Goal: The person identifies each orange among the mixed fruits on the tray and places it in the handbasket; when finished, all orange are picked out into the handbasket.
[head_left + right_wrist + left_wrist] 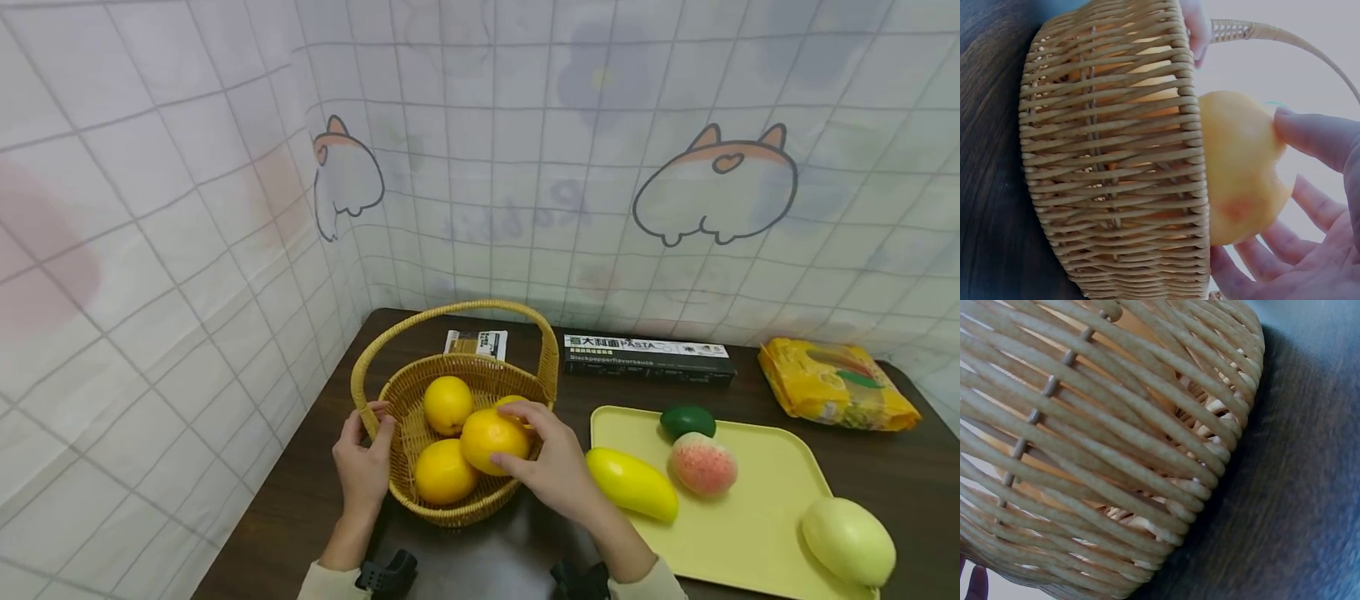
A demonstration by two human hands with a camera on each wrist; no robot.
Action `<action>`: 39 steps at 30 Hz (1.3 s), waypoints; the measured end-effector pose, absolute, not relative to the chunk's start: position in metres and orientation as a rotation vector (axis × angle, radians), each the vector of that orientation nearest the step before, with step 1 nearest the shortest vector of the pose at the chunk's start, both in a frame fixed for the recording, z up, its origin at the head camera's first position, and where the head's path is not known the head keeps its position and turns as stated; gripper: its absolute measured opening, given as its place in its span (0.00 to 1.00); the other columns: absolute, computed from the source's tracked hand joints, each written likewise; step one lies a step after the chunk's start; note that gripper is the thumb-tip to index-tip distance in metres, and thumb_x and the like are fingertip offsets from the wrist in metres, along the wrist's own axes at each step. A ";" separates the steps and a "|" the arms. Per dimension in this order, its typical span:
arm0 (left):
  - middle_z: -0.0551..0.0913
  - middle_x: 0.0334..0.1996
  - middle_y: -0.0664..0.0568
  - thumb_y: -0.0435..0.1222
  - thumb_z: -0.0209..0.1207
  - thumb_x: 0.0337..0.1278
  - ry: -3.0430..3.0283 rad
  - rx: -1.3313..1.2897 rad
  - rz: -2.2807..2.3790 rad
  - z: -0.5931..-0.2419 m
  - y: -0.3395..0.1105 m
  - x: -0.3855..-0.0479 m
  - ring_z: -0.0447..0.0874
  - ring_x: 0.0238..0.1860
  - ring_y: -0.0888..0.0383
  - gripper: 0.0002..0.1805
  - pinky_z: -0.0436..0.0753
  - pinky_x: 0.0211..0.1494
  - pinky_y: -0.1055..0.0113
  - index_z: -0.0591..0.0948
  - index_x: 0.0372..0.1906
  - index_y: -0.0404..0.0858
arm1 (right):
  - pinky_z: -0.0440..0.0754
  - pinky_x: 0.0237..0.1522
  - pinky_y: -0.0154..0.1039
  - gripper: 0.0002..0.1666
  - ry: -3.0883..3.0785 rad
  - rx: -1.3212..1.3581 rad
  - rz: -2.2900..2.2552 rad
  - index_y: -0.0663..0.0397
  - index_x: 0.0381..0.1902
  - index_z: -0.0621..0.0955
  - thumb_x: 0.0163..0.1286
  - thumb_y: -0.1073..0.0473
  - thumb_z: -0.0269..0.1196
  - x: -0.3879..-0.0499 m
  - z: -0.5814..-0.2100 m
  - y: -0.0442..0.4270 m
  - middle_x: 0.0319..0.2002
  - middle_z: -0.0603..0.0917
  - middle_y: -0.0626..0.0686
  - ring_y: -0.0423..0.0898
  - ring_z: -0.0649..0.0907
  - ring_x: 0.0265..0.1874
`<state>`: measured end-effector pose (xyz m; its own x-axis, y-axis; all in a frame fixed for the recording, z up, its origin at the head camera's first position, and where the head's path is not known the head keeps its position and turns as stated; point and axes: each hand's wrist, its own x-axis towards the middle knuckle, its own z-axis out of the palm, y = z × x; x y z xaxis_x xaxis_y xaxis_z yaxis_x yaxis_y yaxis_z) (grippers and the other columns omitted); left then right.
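A wicker basket (465,508) with a tall arched handle stands on the dark table. Inside it lie an upper orange (448,405), a lower orange (444,473) and another at the right, mostly hidden. My right hand (553,460) holds a yellow-orange orange (491,439) between thumb and fingers, over the basket's right part. In the right wrist view this orange (1238,169) shows at the rim. My left hand (363,457) grips the basket's left side where the handle meets the rim. The left wrist view is filled mostly by the woven wall (1104,425).
To the right is a yellow tray (735,542) with a mango (633,483), a peach (703,464), a green fruit (687,422) and a pale melon (847,542). Behind stand a pasta box (648,360), a yellow packet (836,383) and a small packet (476,343).
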<state>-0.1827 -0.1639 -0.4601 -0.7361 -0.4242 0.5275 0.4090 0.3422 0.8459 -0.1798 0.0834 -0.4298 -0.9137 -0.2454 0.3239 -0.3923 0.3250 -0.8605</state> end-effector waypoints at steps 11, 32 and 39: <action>0.83 0.34 0.38 0.26 0.62 0.59 -1.893 0.026 -1.471 -0.459 -0.162 -0.183 0.79 0.34 0.68 0.10 0.74 0.38 0.79 0.82 0.44 0.24 | 0.78 0.55 0.48 0.32 -2.504 0.626 1.547 0.50 0.57 0.79 0.54 0.64 0.75 -0.178 -0.430 0.086 0.55 0.79 0.46 0.48 0.79 0.54; 0.84 0.33 0.47 0.28 0.62 0.61 -1.901 0.060 -1.483 -0.461 -0.163 -0.184 0.80 0.35 0.71 0.11 0.74 0.38 0.79 0.81 0.46 0.25 | 0.80 0.51 0.51 0.24 -2.464 0.605 1.714 0.46 0.58 0.79 0.64 0.61 0.68 -0.181 -0.421 0.100 0.57 0.78 0.48 0.50 0.78 0.49; 0.81 0.36 0.70 0.28 0.62 0.60 -1.905 0.065 -1.497 -0.462 -0.161 -0.184 0.81 0.38 0.68 0.11 0.75 0.40 0.79 0.82 0.46 0.25 | 0.80 0.50 0.51 0.22 -2.450 0.552 1.717 0.47 0.57 0.80 0.65 0.61 0.67 -0.181 -0.418 0.108 0.53 0.79 0.47 0.44 0.78 0.46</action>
<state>-0.1838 -0.1612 -0.4616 -0.7520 -0.4431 0.4879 0.3691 0.3303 0.8687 -0.1812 0.1084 -0.4179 -0.9295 -0.2355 0.2839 -0.3473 0.2990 -0.8888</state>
